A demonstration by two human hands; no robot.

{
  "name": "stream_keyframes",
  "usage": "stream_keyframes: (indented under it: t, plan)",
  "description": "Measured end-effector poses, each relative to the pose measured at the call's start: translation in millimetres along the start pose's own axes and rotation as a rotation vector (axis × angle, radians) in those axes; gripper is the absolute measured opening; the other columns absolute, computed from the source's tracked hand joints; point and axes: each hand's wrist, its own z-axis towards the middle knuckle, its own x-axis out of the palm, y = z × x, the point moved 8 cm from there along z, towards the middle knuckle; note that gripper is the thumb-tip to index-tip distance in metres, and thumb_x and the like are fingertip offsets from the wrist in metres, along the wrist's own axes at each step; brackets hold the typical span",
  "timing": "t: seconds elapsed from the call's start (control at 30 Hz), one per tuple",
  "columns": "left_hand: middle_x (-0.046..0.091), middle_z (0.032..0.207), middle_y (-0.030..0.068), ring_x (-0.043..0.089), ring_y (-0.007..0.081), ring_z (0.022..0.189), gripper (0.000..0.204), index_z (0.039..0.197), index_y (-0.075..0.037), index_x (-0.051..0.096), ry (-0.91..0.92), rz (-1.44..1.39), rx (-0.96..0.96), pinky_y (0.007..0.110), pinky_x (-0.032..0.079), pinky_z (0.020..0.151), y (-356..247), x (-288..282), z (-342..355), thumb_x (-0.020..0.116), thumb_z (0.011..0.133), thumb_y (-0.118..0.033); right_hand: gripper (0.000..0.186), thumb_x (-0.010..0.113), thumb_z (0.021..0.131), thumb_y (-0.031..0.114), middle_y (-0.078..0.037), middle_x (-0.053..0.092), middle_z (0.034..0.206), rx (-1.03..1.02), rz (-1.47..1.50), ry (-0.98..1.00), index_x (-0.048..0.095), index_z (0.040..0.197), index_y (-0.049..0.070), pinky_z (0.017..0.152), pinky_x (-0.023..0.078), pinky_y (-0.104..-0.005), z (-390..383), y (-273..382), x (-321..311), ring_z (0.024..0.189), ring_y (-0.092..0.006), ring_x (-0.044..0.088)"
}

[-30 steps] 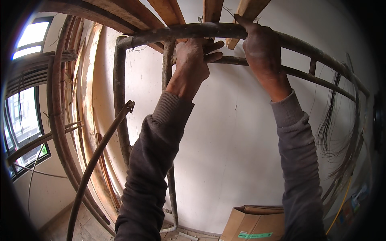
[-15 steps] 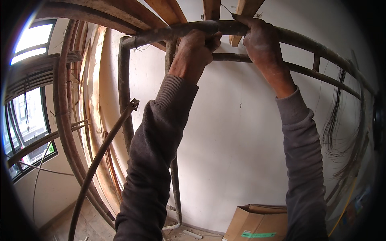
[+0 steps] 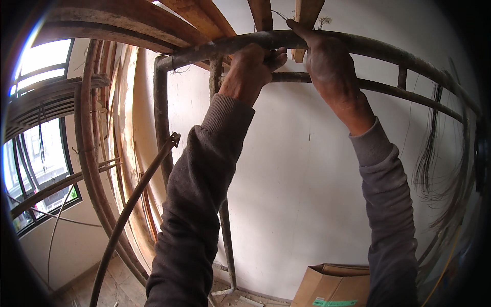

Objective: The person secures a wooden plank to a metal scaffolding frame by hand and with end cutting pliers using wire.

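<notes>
My left hand point(image 3: 249, 71) is curled just under the upper steel pipe point(image 3: 376, 45) of a scaffold frame, beside its short upright point(image 3: 215, 71); what its fingers hold is hidden. My right hand point(image 3: 332, 69) grips the same pipe further right, with one digit reaching up over it near a thin wire point(image 3: 281, 15). Wooden beams point(image 3: 261, 13) rest above the pipe. A lower rail point(image 3: 399, 93) runs behind both hands.
Long boards point(image 3: 123, 112) and poles point(image 3: 89, 169) stand at the left by windows point(image 3: 43, 158). A loose pipe point(image 3: 130, 204) leans at left. Black wires point(image 3: 429, 148) hang at right. A cardboard box point(image 3: 332, 286) stands below by the white wall point(image 3: 291, 184).
My left hand has risen closer to the upper pipe and drawn its fingers in since a second ago. My right hand stays on the pipe. The view has shifted slightly.
</notes>
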Motion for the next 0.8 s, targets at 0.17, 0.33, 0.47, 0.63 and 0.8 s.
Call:
stream_keyframes:
  t: [0.17, 0.33, 0.47, 0.63, 0.8]
  plan:
    - [0.063, 0.104, 0.0074, 0.063, 0.0157, 0.09, 0.031, 0.121, 0.003, 0.061, -0.094, -0.443, -0.38, 0.037, 0.057, 0.088, 11, 10, -2, 0.057, 0.098, -0.016, 0.049, 0.049, 0.089, -0.006, -0.024, 0.068, 0.084, 0.122, 0.125, 0.052, 0.06, 0.134, 0.011, 0.07, 0.058, -0.0387, 5, -6, 10, 0.07, -0.0302, 0.069]
    - [0.058, 0.115, 0.0192, 0.067, 0.0263, 0.086, 0.029, 0.125, 0.0, 0.047, -0.203, -0.566, -0.452, 0.034, 0.065, 0.069, 3, 16, 0, 0.03, 0.102, -0.004, 0.05, 0.049, 0.089, -0.007, -0.024, 0.07, 0.094, 0.206, 0.134, 0.088, 0.059, 0.135, 0.012, 0.075, 0.058, -0.0357, 13, -19, 25, 0.077, -0.0293, 0.07]
    - [0.058, 0.115, 0.0205, 0.067, 0.0262, 0.086, 0.029, 0.124, 0.001, 0.048, -0.292, -0.65, -0.513, 0.034, 0.065, 0.071, 16, 13, 2, 0.031, 0.1, -0.001, 0.051, 0.049, 0.088, -0.006, -0.022, 0.071, 0.096, 0.275, 0.213, 0.09, 0.059, 0.135, 0.012, 0.076, 0.057, -0.0356, 11, -27, 38, 0.08, -0.0267, 0.07]
    - [0.06, 0.111, 0.0184, 0.066, 0.0214, 0.087, 0.031, 0.126, 0.001, 0.053, -0.001, -0.348, -0.338, 0.033, 0.062, 0.072, 6, 12, 4, 0.041, 0.097, 0.0, 0.044, 0.06, 0.083, -0.001, -0.023, 0.069, 0.097, 0.186, 0.226, -0.03, 0.062, 0.127, 0.002, 0.079, 0.057, -0.0392, 14, -22, 39, 0.086, -0.0327, 0.07]
    - [0.06, 0.077, 0.0033, 0.055, 0.0095, 0.068, 0.027, 0.121, -0.002, 0.063, 0.144, 0.432, 0.038, 0.025, 0.047, 0.058, -33, 3, -9, 0.06, 0.096, -0.01, 0.052, 0.053, 0.084, -0.005, -0.023, 0.069, 0.094, 0.25, 0.18, 0.037, 0.058, 0.135, 0.008, 0.078, 0.056, -0.0394, 11, -21, 45, 0.083, -0.0336, 0.069]
